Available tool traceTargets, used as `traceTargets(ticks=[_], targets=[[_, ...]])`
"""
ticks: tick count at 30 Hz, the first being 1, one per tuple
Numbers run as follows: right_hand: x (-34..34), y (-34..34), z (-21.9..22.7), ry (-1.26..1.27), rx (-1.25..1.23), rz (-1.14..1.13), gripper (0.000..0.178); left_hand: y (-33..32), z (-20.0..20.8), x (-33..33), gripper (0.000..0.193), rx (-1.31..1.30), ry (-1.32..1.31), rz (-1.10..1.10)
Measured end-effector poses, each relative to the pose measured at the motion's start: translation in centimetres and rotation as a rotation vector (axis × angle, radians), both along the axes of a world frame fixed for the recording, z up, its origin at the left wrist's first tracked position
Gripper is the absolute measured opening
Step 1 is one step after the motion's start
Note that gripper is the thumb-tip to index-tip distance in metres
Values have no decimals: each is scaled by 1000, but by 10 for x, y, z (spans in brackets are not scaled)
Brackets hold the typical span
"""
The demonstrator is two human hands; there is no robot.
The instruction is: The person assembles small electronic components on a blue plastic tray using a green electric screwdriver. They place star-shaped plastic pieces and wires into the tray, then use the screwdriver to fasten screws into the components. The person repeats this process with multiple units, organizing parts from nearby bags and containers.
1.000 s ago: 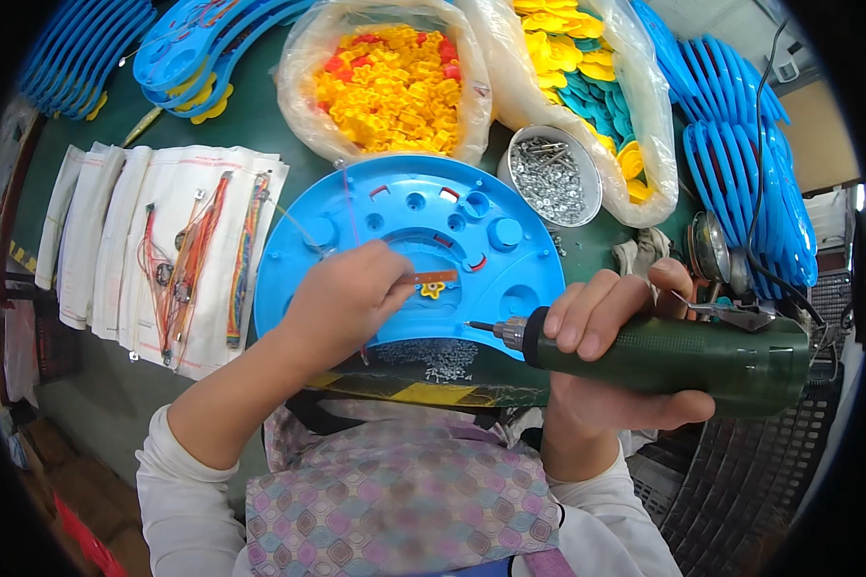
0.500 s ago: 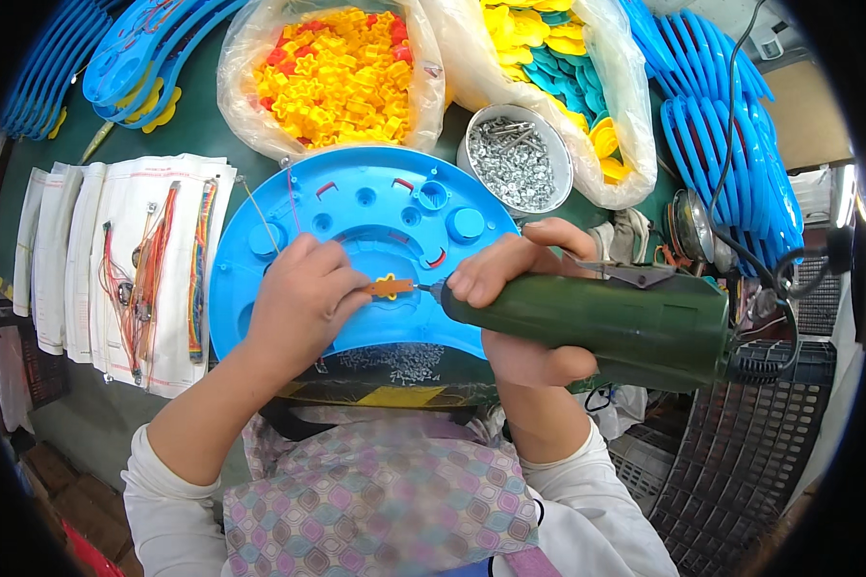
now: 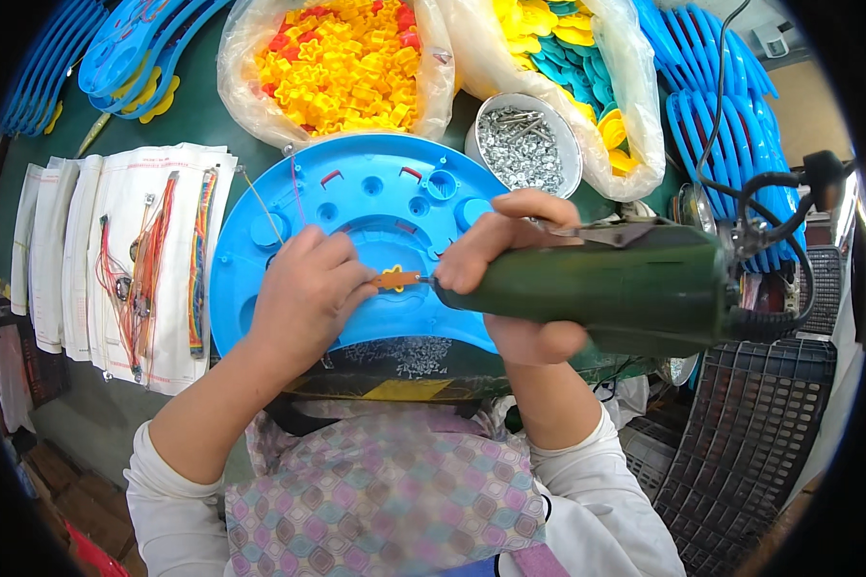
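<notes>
A curved blue plastic shell (image 3: 260, 252) lies on the bench before me, its posts and round recesses facing up. Over a yellow star-shaped piece (image 3: 392, 273) in the shell sits a small orange-brown strip (image 3: 396, 281), probably a circuit board. My left hand (image 3: 313, 288) pinches the strip's left end between thumb and fingers. A dark green electric screwdriver (image 3: 587, 293) lies level in my right hand (image 3: 510, 279), fingers wrapped round its front part. Its tip meets the right end of the strip; any screw there is too small to tell. Thin wires stand up from the shell's left side.
Behind the shell stand a bag of yellow and red star pieces (image 3: 342, 72), a white bowl of screws (image 3: 524, 149) and a bag of yellow and teal pieces (image 3: 577, 67). Wire bundles (image 3: 144, 279) lie on white sheets at left. Blue parts (image 3: 731, 144) are stacked at right.
The screwdriver's rear has swung slightly upward in the view, and its cable has shifted. Both hands keep their holds. The whole scene has shifted slightly in view.
</notes>
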State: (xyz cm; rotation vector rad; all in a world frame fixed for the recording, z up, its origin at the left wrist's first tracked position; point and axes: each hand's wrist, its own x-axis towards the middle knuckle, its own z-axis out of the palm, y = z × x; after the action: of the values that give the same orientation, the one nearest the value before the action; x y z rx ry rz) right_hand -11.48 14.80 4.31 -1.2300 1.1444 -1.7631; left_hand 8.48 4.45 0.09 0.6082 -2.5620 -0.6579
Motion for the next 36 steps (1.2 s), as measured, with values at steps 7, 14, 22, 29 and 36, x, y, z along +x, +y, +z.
traceTargets(ticks=[7, 14, 22, 29, 36], targets=[[16, 29, 16, -305, -92, 251, 117, 5, 4, -2, 18, 20, -69, -6], [35, 56, -9, -291, 206, 231, 114, 8, 5, -6, 9, 46, -74, -73], [52, 50, -35, -219, 35, 202, 115, -3, -7, -7, 13, 91, 0, -130], [58, 51, -32, -177, 150, 141, 117, -5, -6, -4, 6, 142, 63, -171], [34, 41, 1, -237, -219, 136, 117, -15, 2, 11, 14, 298, 20, -287]])
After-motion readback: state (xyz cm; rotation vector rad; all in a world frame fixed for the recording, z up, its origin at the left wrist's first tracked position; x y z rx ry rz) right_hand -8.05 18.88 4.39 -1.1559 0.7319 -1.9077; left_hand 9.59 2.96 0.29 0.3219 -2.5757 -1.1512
